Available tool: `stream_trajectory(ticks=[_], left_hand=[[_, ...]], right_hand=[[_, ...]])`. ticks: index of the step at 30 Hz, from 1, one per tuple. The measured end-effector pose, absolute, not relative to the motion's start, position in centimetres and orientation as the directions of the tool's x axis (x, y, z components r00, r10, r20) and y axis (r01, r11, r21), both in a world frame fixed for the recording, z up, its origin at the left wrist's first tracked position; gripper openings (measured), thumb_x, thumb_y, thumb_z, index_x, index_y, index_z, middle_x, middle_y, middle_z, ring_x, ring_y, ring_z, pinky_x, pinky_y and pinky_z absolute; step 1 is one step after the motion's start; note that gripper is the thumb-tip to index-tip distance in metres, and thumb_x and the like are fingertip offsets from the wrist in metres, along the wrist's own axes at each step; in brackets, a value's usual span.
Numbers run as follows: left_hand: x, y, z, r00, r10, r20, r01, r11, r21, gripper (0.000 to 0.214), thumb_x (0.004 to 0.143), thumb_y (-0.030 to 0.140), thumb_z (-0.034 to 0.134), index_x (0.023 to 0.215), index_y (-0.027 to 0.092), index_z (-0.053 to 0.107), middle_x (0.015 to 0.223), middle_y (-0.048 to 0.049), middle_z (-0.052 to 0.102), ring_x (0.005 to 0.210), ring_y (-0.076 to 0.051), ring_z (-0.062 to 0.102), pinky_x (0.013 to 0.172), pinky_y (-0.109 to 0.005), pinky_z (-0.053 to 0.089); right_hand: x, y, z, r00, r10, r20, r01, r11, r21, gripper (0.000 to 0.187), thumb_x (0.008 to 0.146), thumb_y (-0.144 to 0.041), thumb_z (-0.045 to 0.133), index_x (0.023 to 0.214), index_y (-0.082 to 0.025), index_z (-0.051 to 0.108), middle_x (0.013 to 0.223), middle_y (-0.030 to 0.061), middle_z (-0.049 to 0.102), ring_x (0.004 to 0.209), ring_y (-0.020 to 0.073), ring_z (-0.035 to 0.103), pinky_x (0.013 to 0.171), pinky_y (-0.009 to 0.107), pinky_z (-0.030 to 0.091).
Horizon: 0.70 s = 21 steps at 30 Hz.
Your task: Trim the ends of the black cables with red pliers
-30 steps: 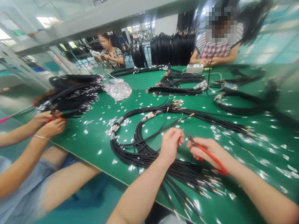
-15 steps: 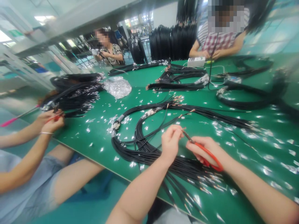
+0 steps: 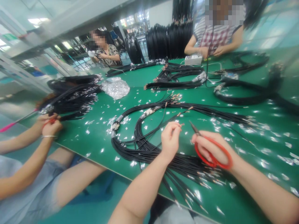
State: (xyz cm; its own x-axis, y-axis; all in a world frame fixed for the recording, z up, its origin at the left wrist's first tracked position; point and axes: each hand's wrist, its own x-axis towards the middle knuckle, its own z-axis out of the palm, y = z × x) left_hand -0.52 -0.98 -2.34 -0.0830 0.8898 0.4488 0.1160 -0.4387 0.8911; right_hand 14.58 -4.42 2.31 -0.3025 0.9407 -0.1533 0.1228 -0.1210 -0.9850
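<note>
My left hand [image 3: 170,140] pinches the copper-tipped end of a thin black cable [image 3: 181,125] just above a big looped bundle of black cables [image 3: 140,149] lying on the green table [image 3: 149,81]. My right hand [image 3: 211,148] grips red-handled scissors [image 3: 213,152], their dark blades pointing up and left. The blade tips sit a short way right of the cable end, apart from it.
Small silvery scraps litter the table. More cable bundles [image 3: 177,82] lie further back, with a clear plastic bag [image 3: 115,88] at the left. A co-worker's hands [image 3: 50,124] at the left hold red scissors over another bundle [image 3: 70,96]. Two people work at the far side.
My right hand has drawn the scissors back to the right, away from the cable end, and turned so both red loops show. The left hand keeps its pinch.
</note>
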Motion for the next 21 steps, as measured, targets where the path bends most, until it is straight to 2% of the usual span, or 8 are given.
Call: stream_trajectory(ticks=[5, 7, 9, 12, 15, 17, 19, 21], left_hand=[[-2.5, 0.9, -1.5, -0.318, 0.829, 0.461, 0.172, -0.428, 0.887, 0.013, 0.078, 0.027, 0.054, 0.072, 0.016, 0.060, 0.081, -0.0038, 0.062, 0.077, -0.014, 0.057, 0.075, -0.028, 0.045], [-3.5, 2.0, -1.0, -0.425, 0.796, 0.430, 0.115, -0.424, 0.898, 0.017, 0.080, 0.031, 0.051, 0.081, 0.016, 0.059, 0.083, -0.0037, 0.061, 0.063, -0.010, 0.056, 0.066, -0.026, 0.047], [-4.0, 2.9, -0.7, -0.470, 0.746, 0.472, 0.134, -0.468, 0.873, 0.020, 0.082, 0.030, 0.048, 0.096, 0.018, 0.055, 0.101, -0.0064, 0.059, 0.072, -0.011, 0.058, 0.071, -0.027, 0.048], [-3.5, 3.2, -1.2, -0.237, 0.822, 0.518, 0.293, -0.448, 0.845, 0.041, 0.077, 0.026, 0.055, 0.117, 0.023, 0.044, 0.127, -0.0105, 0.044, 0.102, -0.019, 0.054, 0.085, -0.033, 0.045], [-1.5, 1.7, -2.3, 0.109, 0.875, 0.471, 0.505, -0.457, 0.732, 0.060, 0.071, 0.022, 0.061, 0.125, 0.023, 0.036, 0.140, -0.0136, 0.023, 0.114, -0.025, 0.044, 0.088, -0.038, 0.043], [0.3, 0.1, -3.1, 0.348, 0.852, 0.392, 0.556, -0.524, 0.646, 0.044, 0.076, 0.021, 0.054, 0.118, 0.020, 0.044, 0.130, -0.0131, 0.037, 0.108, -0.023, 0.048, 0.087, -0.038, 0.043], [2.0, -1.2, -3.7, 0.626, 0.743, 0.235, 0.527, -0.626, 0.575, 0.023, 0.078, 0.024, 0.052, 0.101, 0.021, 0.055, 0.104, -0.0079, 0.055, 0.093, -0.021, 0.053, 0.082, -0.036, 0.044], [3.3, -2.1, -4.1, 0.758, 0.636, 0.146, 0.487, -0.700, 0.522, 0.011, 0.076, 0.025, 0.055, 0.084, 0.020, 0.059, 0.088, -0.0066, 0.057, 0.086, -0.022, 0.053, 0.079, -0.035, 0.044]], right_hand=[[19.3, -4.3, 1.6, -0.167, 0.986, -0.018, 0.587, 0.085, -0.805, 0.026, 0.070, -0.046, 0.062, 0.074, -0.021, 0.056, 0.049, -0.0048, 0.049, 0.042, 0.0105, 0.044, 0.043, 0.024, 0.036], [21.2, -4.6, 0.2, -0.173, 0.984, -0.040, 0.671, 0.088, -0.737, 0.029, 0.070, -0.047, 0.062, 0.080, -0.021, 0.055, 0.054, -0.0034, 0.053, 0.047, 0.0126, 0.047, 0.048, 0.026, 0.040], [22.7, -5.1, -1.1, -0.180, 0.976, -0.119, 0.695, 0.041, -0.718, 0.033, 0.068, -0.045, 0.064, 0.090, -0.022, 0.055, 0.063, -0.0013, 0.057, 0.053, 0.0153, 0.052, 0.054, 0.029, 0.044], [23.9, -5.9, -2.5, -0.165, 0.972, -0.169, 0.613, -0.033, -0.789, 0.043, 0.066, -0.040, 0.066, 0.102, -0.023, 0.052, 0.076, 0.0013, 0.059, 0.064, 0.0178, 0.056, 0.061, 0.032, 0.047], [24.1, -6.2, -3.1, -0.129, 0.979, -0.158, 0.416, -0.091, -0.905, 0.046, 0.068, -0.041, 0.065, 0.107, -0.022, 0.051, 0.075, 0.0003, 0.057, 0.062, 0.0156, 0.056, 0.061, 0.031, 0.047], [24.0, -6.1, -3.2, -0.074, 0.992, -0.107, 0.303, -0.080, -0.950, 0.047, 0.066, -0.042, 0.067, 0.105, -0.021, 0.052, 0.072, -0.0003, 0.056, 0.061, 0.0143, 0.054, 0.058, 0.029, 0.046], [23.9, -6.1, -3.2, -0.017, 0.996, -0.082, 0.228, -0.076, -0.971, 0.047, 0.066, -0.043, 0.067, 0.105, -0.020, 0.053, 0.069, -0.0006, 0.056, 0.058, 0.0134, 0.052, 0.055, 0.028, 0.043], [23.7, -6.2, -3.2, 0.011, 0.995, -0.100, 0.178, -0.100, -0.979, 0.049, 0.068, -0.043, 0.066, 0.108, -0.019, 0.051, 0.067, -0.0005, 0.058, 0.056, 0.0133, 0.052, 0.053, 0.028, 0.042]])
